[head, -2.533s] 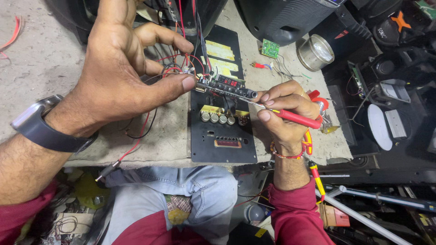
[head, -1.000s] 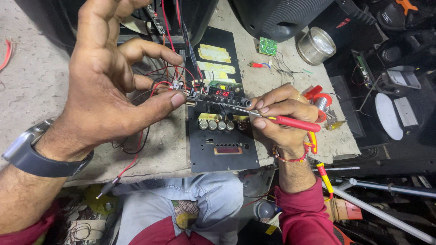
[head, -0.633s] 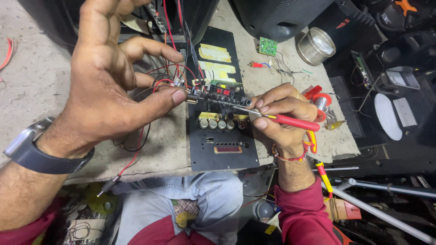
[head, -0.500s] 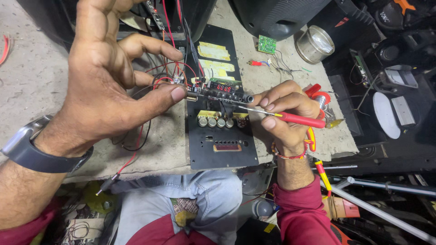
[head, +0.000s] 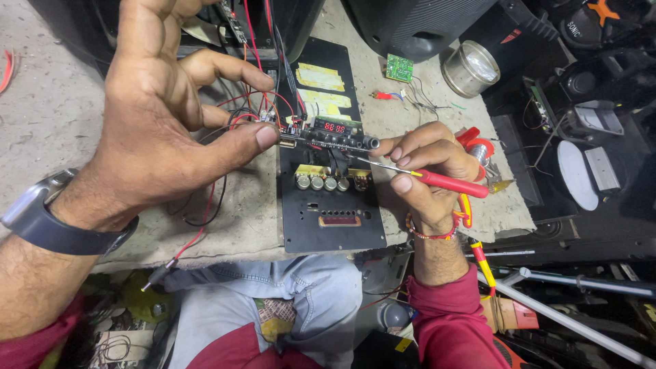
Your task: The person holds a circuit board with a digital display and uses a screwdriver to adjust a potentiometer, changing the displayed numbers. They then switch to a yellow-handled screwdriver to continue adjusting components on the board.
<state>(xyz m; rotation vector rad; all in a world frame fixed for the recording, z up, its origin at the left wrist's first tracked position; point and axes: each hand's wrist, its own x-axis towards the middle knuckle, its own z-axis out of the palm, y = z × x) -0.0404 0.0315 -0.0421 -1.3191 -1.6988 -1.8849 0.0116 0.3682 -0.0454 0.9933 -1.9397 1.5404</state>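
My left hand [head: 160, 126] pinches the left end of a small black circuit board [head: 335, 131] with a lit red display, thumb and finger on it, wires trailing up from it. My right hand [head: 425, 171] holds a red-handled screwdriver [head: 447, 183] with its metal tip pointing at the board's underside. Both hover over a black panel [head: 333, 212] with a row of knobs, lying on the worn grey bench. A dark watch [head: 48, 222] is on my left wrist.
Red and black wires [head: 205, 212] loop across the bench. A small green circuit board [head: 399, 67] and a metal tin [head: 471, 68] lie at the back. Dark speaker cabinets stand behind. Red pliers [head: 471, 205] and tools sit to the right; my knees are below.
My left hand has lifted and shifted slightly, still pinching the small board. The screwdriver tip stays at the board, with the right hand nearly still.
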